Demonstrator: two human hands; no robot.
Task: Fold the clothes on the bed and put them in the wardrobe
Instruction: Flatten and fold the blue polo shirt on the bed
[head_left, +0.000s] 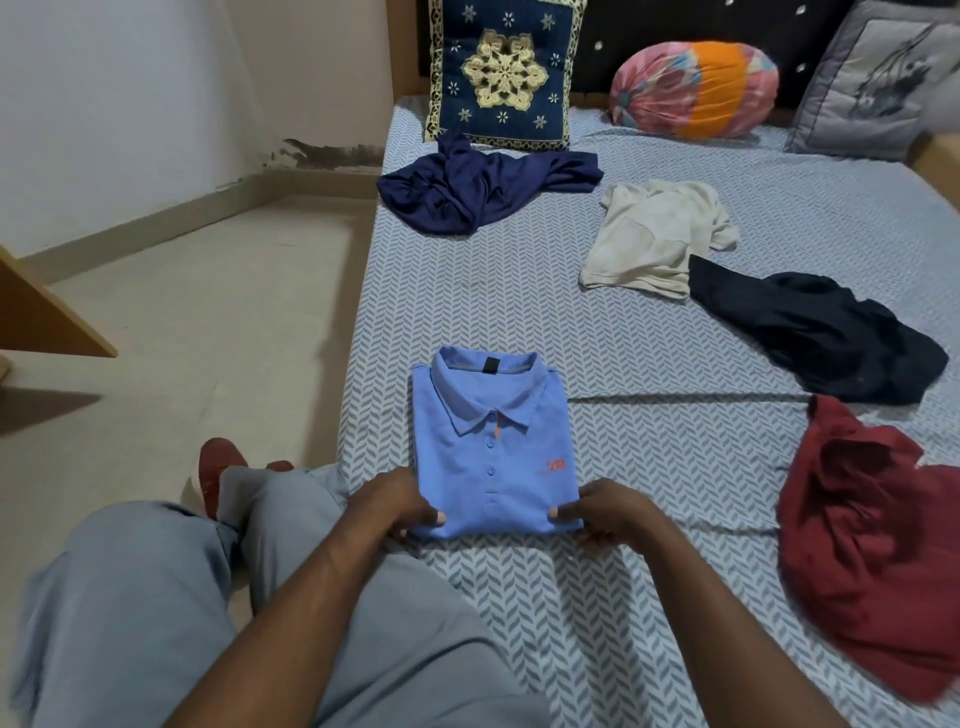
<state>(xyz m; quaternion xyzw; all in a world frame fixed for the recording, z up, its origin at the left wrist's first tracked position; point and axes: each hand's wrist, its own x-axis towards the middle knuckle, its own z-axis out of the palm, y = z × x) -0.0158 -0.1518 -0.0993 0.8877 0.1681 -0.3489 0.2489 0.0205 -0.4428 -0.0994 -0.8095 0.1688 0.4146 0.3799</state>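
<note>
The left grip (392, 501) and right grip (605, 512) each pinch a near corner of the folded blue polo shirt (488, 447), thumbs on top. This is probably to square the hem or lift it flat so the fold keeps. It lies collar-up near the bed's (649, 597) edge, beside the person's knees. A navy garment (478, 187), cream T-shirt (654, 239), black garment (821, 332) and maroon garment (872, 545) lie unfolded, spread over the chevron sheet. Cushions (498, 73) line the headboard, and beige floor (208, 291) lies left.
</note>
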